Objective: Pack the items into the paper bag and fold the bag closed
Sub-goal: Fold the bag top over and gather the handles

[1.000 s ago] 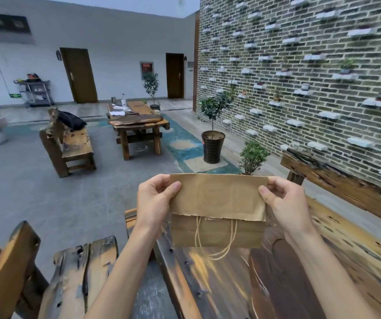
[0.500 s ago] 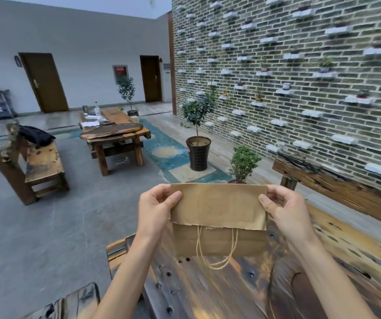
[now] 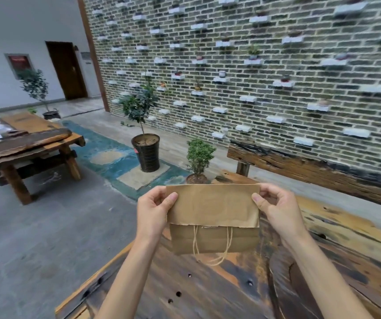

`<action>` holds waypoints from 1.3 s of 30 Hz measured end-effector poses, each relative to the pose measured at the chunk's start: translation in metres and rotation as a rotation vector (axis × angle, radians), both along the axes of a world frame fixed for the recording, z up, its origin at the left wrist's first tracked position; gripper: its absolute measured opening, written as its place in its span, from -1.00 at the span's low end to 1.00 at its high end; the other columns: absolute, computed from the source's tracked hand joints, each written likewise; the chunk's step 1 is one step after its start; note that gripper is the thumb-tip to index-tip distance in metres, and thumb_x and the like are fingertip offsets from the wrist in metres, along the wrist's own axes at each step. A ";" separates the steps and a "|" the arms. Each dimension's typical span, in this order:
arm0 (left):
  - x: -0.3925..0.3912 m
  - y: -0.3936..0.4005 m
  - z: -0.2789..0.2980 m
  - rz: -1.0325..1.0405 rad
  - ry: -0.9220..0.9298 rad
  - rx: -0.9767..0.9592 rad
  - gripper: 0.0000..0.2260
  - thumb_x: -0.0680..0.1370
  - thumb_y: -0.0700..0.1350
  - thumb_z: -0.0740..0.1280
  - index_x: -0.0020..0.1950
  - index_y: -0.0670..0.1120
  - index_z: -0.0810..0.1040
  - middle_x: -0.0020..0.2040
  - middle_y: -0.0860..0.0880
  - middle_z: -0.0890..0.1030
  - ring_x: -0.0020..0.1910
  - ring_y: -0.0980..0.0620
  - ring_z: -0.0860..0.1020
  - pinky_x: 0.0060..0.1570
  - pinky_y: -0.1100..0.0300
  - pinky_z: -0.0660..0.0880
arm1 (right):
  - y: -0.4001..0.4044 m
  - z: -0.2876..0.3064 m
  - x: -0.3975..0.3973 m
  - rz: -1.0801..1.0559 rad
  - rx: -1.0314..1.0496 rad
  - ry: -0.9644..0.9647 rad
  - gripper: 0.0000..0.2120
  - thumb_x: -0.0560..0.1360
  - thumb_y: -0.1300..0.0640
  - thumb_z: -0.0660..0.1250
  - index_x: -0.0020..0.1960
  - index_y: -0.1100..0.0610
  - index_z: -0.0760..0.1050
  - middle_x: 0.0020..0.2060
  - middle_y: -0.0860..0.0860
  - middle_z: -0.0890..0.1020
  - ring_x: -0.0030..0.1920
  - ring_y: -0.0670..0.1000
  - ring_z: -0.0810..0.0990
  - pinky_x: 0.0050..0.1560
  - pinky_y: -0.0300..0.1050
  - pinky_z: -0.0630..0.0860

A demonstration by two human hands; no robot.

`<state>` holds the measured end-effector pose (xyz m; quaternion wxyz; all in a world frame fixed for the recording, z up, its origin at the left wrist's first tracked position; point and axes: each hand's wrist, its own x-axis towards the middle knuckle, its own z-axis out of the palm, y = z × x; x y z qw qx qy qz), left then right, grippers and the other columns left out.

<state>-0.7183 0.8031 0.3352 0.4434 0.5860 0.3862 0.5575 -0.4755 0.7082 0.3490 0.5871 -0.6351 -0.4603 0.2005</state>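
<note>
A brown paper bag (image 3: 212, 208) stands upright above a dark wooden table (image 3: 207, 291), its top folded down toward me as a flap with a torn lower edge. Two pale twine handles (image 3: 212, 247) dangle below the flap. My left hand (image 3: 152, 210) pinches the bag's upper left corner, thumb on the front. My right hand (image 3: 276, 208) pinches the upper right corner the same way. The bag's contents are hidden.
The table's left edge (image 3: 97, 279) runs diagonally; beyond it is grey floor. A small potted shrub (image 3: 198, 157) and a taller potted tree (image 3: 145, 143) stand behind the bag. A wooden bench back (image 3: 311, 166) lines the brick wall on the right. Another wooden table (image 3: 23, 143) is far left.
The view has swung to the right and slightly down, so the bag and both hands sit lower and more to the right in the frame. The grip on the folded bag looks the same.
</note>
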 end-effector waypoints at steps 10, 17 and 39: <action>-0.006 0.101 -0.054 -0.244 0.117 -0.063 -0.64 0.48 -0.31 0.42 -0.41 0.07 0.56 -0.47 0.18 0.46 -0.38 0.18 0.36 -0.38 0.34 0.29 | 0.039 -0.046 -0.015 -0.163 -0.192 -0.106 -0.86 0.49 0.25 0.43 -0.15 0.03 0.65 -0.15 -0.06 0.72 -0.06 0.02 0.66 0.08 0.07 0.56; 0.013 0.136 -0.113 -0.412 0.217 -0.173 -0.81 0.47 -0.31 0.44 -0.27 -0.05 0.60 -0.32 0.06 0.58 -0.29 0.10 0.47 -0.28 0.26 0.38 | 0.043 -0.097 -0.007 -0.287 -0.405 -0.167 -0.89 0.45 0.18 0.48 -0.08 -0.01 0.68 -0.15 -0.11 0.72 -0.06 -0.04 0.68 0.09 0.01 0.58; 0.078 0.183 -0.285 -0.489 0.497 -0.622 -0.95 0.46 -0.35 0.43 -0.14 -0.25 0.69 -0.24 -0.10 0.67 -0.23 0.05 0.58 -0.16 0.23 0.53 | 0.079 -0.277 0.023 -0.387 -0.808 0.056 -0.91 0.41 0.31 0.51 -0.11 0.19 0.72 -0.26 0.00 0.71 -0.19 -0.06 0.65 -0.21 -0.52 0.44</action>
